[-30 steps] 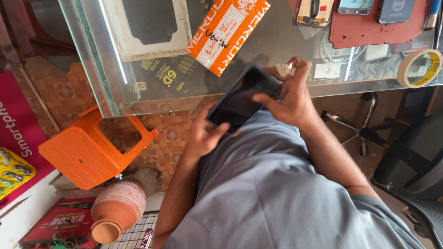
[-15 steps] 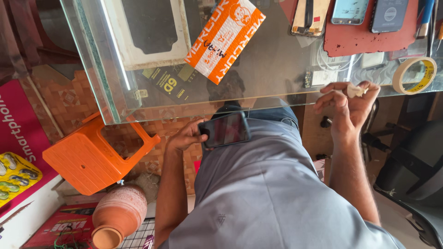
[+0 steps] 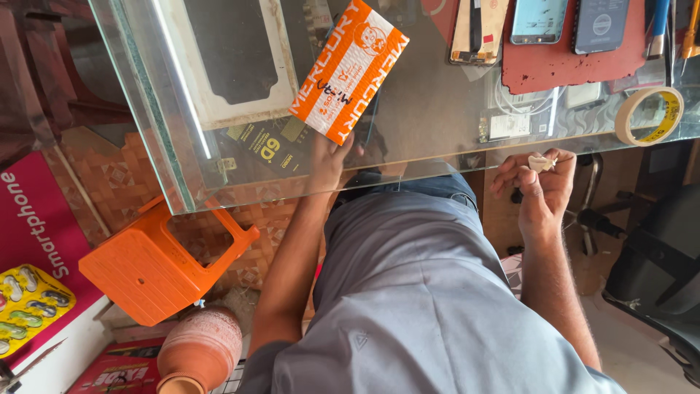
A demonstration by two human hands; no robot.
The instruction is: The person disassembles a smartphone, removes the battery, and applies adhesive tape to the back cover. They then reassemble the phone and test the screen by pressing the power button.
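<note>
— From where I stand, looking down as the head camera does: what is the right hand [image 3: 543, 191] doing?

— It is raised just below the near edge of the glass table [image 3: 437, 109], fingers curled together and pinched on a small pale scrap [image 3: 540, 163], held at the fingertips. What the scrap is, I cannot tell; it is too small.

— And the other one?

— The left hand [image 3: 329, 157] is under the glass, reaching up beneath the orange and white packet [image 3: 350, 69] that lies on the top. Something dark [image 3: 368, 153] shows beside it, maybe a phone, but the glass and its reflections blur it. Whether those fingers are closed on it or loose, I cannot tell.

— What lies around?

— On the glass, a roll of yellowish tape [image 3: 649, 115] near the right hand, a red mat [image 3: 576, 62] with phones [image 3: 539, 20] on it, and a white-framed dark panel [image 3: 230, 55] to the left. On the floor, an orange plastic stool [image 3: 157, 266] and a clay pot [image 3: 200, 350] near the left arm. The person wears a grey shirt [image 3: 423, 306].
</note>
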